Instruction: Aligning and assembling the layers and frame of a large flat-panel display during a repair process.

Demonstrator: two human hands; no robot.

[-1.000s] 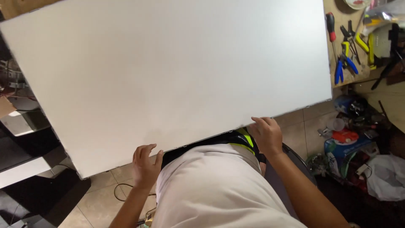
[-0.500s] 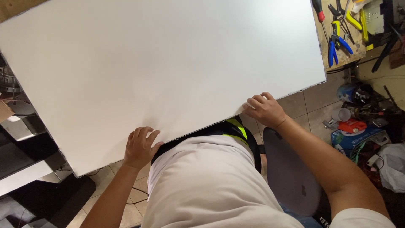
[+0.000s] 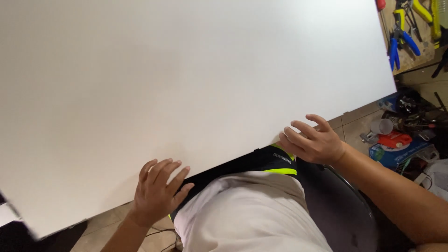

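Both hands, left hand (image 3: 156, 193) and right hand (image 3: 312, 140), are lying half-open, gripping nothing, on the near edge of the white board (image 3: 186, 88), which is spreading toward the upper frame.

white board (image 3: 196, 84): bare, open | right: tools (image 3: 401, 37), floor clutter (image 3: 396, 140)

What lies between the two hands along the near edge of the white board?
In the head view, between the left hand and right hand, the white board edge is bare; just below it shows the person's dark waistband with yellow trim.
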